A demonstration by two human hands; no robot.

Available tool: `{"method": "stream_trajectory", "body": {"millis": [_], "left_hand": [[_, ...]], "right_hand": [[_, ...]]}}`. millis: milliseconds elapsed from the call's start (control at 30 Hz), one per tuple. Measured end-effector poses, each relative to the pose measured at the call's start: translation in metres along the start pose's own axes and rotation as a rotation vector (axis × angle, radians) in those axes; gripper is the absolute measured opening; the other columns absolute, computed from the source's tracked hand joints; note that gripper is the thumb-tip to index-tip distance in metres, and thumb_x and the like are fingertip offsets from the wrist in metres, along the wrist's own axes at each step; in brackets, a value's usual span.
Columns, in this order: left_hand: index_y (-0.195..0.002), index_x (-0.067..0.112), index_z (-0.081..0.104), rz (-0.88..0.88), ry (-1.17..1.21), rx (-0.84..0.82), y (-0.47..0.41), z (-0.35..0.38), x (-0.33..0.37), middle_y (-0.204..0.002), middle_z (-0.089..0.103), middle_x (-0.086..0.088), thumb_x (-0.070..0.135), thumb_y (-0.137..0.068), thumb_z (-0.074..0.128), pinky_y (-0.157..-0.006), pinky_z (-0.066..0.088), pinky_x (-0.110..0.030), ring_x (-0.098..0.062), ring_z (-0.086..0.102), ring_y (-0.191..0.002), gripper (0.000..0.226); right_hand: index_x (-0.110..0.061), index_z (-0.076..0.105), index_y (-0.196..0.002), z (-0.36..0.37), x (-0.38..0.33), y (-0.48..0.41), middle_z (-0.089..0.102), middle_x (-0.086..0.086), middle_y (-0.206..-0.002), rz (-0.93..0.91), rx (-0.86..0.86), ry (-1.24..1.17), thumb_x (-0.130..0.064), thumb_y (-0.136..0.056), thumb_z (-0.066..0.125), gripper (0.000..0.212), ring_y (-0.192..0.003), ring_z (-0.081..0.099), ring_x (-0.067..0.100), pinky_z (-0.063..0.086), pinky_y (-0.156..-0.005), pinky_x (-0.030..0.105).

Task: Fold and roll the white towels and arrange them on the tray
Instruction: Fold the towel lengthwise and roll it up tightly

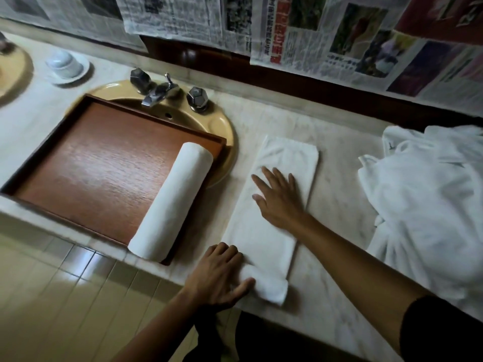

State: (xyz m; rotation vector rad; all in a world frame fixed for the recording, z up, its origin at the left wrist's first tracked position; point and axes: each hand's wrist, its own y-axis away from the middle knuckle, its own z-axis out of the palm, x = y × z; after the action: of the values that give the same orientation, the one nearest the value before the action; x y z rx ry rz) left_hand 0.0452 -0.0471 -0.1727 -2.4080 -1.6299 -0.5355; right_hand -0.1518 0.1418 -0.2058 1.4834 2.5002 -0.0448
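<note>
Item one, 6 o'clock: our left hand (219,273) curls round the begun roll of the folded towel (261,244).
Item two, centre: our right hand (277,197), fingers flat, presses its unrolled length.
Item three, 9 o'clock: one rolled towel (170,202) already lies in the wooden tray (91,165).
Item four, 3 o'clock: a heap of white cloth (423,205), seemingly still to do.

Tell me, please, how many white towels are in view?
2 for sure: a rolled towel on the right side of the tray, and a folded towel on the counter, its near end rolled under the left hand. The white heap at right may hide more.
</note>
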Motion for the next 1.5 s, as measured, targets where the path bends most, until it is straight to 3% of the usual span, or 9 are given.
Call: {"method": "stream_trajectory", "body": {"millis": [167, 300, 500, 633, 800, 1067, 1200, 1367, 1500], "left_hand": [[-0.1, 0.022, 0.06, -0.002, 0.006, -0.003, -0.002, 0.0, 0.0, -0.097, 0.053, 0.003, 0.068, -0.097, 0.043, -0.088, 0.041, -0.035, -0.02, 0.045, -0.088, 0.049], [-0.099, 0.021, 0.06, -0.009, 0.019, 0.008, -0.003, -0.001, 0.0, -0.097, 0.053, 0.003, 0.068, -0.097, 0.046, -0.089, 0.04, -0.034, -0.02, 0.046, -0.089, 0.048], [-0.1, 0.022, 0.059, -0.018, 0.033, 0.007, 0.0, 0.0, 0.001, -0.098, 0.052, 0.005, 0.067, -0.097, 0.046, -0.09, 0.039, -0.033, -0.018, 0.045, -0.09, 0.047], [-0.102, 0.022, 0.06, -0.018, 0.026, -0.013, -0.001, 0.0, 0.0, -0.099, 0.053, 0.004, 0.067, -0.098, 0.044, -0.091, 0.04, -0.034, -0.018, 0.045, -0.09, 0.048], [-0.102, 0.022, 0.058, -0.035, 0.002, -0.014, -0.003, 0.0, 0.0, -0.099, 0.052, 0.004, 0.068, -0.098, 0.043, -0.091, 0.039, -0.034, -0.018, 0.044, -0.09, 0.048], [-0.104, 0.023, 0.059, -0.021, -0.031, -0.026, -0.003, 0.003, -0.002, -0.1, 0.054, 0.004, 0.071, -0.098, 0.037, -0.091, 0.039, -0.036, -0.02, 0.045, -0.093, 0.054], [-0.101, 0.022, 0.059, -0.018, -0.025, -0.002, 0.0, 0.005, -0.004, -0.096, 0.053, 0.004, 0.07, -0.098, 0.038, -0.087, 0.039, -0.037, -0.02, 0.045, -0.09, 0.053], [-0.106, 0.023, 0.062, -0.009, -0.042, -0.055, -0.005, 0.007, -0.009, -0.101, 0.057, 0.004, 0.074, -0.097, 0.029, -0.086, 0.044, -0.041, -0.02, 0.049, -0.093, 0.061], [-0.12, 0.027, 0.059, 0.042, -0.055, -0.146, -0.002, -0.005, -0.022, -0.112, 0.057, 0.006, 0.078, -0.095, 0.019, -0.094, 0.042, -0.04, -0.018, 0.05, -0.105, 0.07]], "right_hand": [[-0.039, 0.018, -0.162, -0.013, 0.028, -0.061, 0.008, -0.009, -0.172, 0.1, -0.092, 0.01, -0.067, -0.102, 0.025, 0.067, -0.158, 0.005, 0.024, 0.0, -0.122, 0.064], [-0.035, 0.022, -0.162, -0.023, 0.035, -0.089, 0.01, -0.005, -0.172, 0.139, -0.108, -0.014, -0.058, -0.106, 0.031, 0.061, -0.158, 0.007, 0.027, 0.003, -0.123, 0.063], [-0.024, 0.051, -0.147, -0.009, 0.039, -0.019, 0.039, 0.013, -0.16, 0.327, 0.152, -0.039, -0.045, -0.1, 0.049, 0.052, -0.148, 0.03, 0.038, 0.019, -0.118, 0.063], [-0.025, 0.037, -0.156, -0.021, 0.085, -0.041, 0.026, 0.008, -0.168, 0.398, 0.058, 0.002, -0.049, -0.104, 0.041, 0.057, -0.154, 0.022, 0.028, 0.007, -0.121, 0.066], [-0.015, 0.032, -0.159, -0.043, 0.111, -0.065, 0.023, 0.008, -0.169, 0.382, 0.045, -0.129, -0.042, -0.109, 0.037, 0.057, -0.156, 0.017, 0.028, 0.011, -0.125, 0.055], [-0.008, 0.066, -0.131, -0.034, 0.026, 0.084, 0.06, 0.014, -0.137, 0.252, 0.306, -0.442, -0.023, -0.096, 0.06, 0.038, -0.13, 0.055, 0.033, 0.038, -0.111, 0.033], [-0.017, 0.072, -0.124, -0.02, -0.04, 0.171, 0.063, 0.006, -0.135, 0.223, 0.292, -0.49, -0.027, -0.096, 0.058, 0.033, -0.127, 0.056, 0.022, 0.038, -0.111, 0.026], [-0.017, 0.056, -0.145, 0.019, -0.082, 0.229, 0.053, 0.005, -0.149, 0.087, 0.192, -0.27, -0.035, -0.096, 0.063, 0.052, -0.137, 0.048, 0.025, 0.043, -0.114, 0.042], [-0.015, 0.043, -0.155, 0.042, -0.084, 0.239, 0.046, 0.006, -0.156, 0.049, 0.221, -0.039, -0.026, -0.093, 0.071, 0.069, -0.141, 0.046, 0.027, 0.042, -0.114, 0.043]]}}
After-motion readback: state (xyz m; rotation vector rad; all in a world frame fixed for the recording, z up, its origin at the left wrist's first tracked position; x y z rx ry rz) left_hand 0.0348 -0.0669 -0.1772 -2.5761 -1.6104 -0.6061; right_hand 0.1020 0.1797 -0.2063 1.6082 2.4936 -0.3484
